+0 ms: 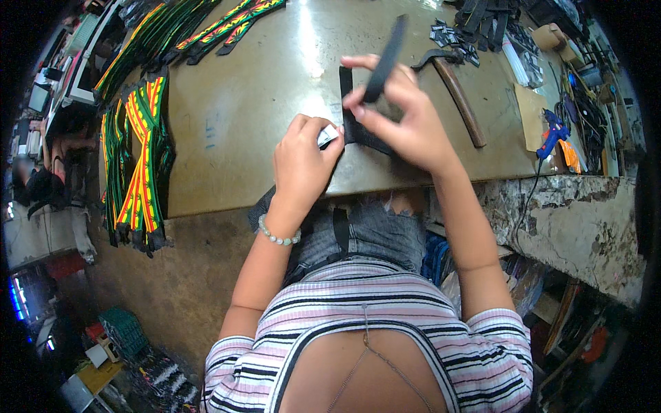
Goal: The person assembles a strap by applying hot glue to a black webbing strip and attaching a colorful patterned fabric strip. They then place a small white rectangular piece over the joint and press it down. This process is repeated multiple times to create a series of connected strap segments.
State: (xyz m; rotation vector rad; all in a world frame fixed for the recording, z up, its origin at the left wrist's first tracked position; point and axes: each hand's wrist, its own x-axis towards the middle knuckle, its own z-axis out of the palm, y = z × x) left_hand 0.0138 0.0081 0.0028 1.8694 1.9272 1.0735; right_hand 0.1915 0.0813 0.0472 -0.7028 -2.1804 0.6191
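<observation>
My left hand [301, 157] is closed near the table's front edge, pinching a small shiny whitish piece [328, 136], perhaps a metal clip, between thumb and fingers. Dark strap material runs beneath that hand. To its right, my right hand [407, 118] grips a black strap [387, 58] whose free end sticks up toward the far side, smeared by motion. Between and under the hands, more black strap [346, 82] lies against the tabletop. How these strap parts join is hidden by my fingers.
A hammer [460, 103] lies right of my hands on the table [241, 138]. Beyond it are small metal clips [451, 38] and black straps [485, 20]. A blue glue gun [553, 134] sits at the right edge. Bundled patterned straps [141, 165] hang over the left edge.
</observation>
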